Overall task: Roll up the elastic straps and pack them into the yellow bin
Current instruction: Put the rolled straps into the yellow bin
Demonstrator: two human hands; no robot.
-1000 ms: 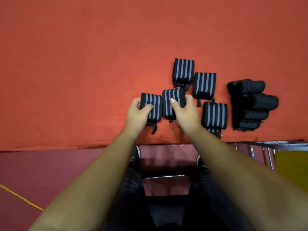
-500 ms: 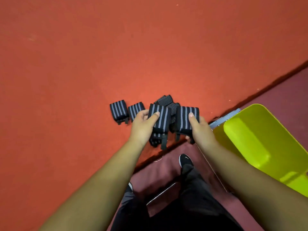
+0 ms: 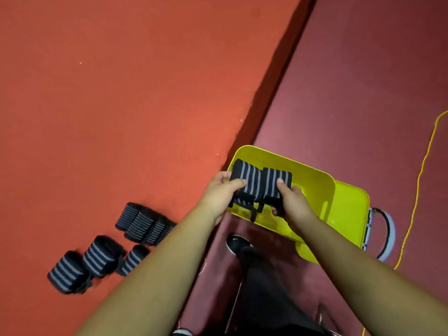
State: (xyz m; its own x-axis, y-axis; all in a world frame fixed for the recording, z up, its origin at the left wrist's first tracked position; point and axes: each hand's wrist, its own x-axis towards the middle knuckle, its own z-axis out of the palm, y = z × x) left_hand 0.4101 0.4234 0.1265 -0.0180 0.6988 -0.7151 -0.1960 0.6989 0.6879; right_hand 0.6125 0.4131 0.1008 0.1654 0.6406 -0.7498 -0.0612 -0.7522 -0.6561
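Now packing: the left grip point(image 3: 217, 198) and right grip point(image 3: 291, 202) each clasp one of two rolled straps point(image 3: 245, 180), side by side above the yellow bin point(image 3: 316, 187). Next move, likely: lower both inside, then release. Other rolls point(image 3: 101, 255) lie on the surface point(image 3: 121, 93).

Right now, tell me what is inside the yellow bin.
The yellow bin shows only bare floor and walls. Over its opening the left hand grips the left roll and the right hand grips the right roll; the floor beneath them is covered.
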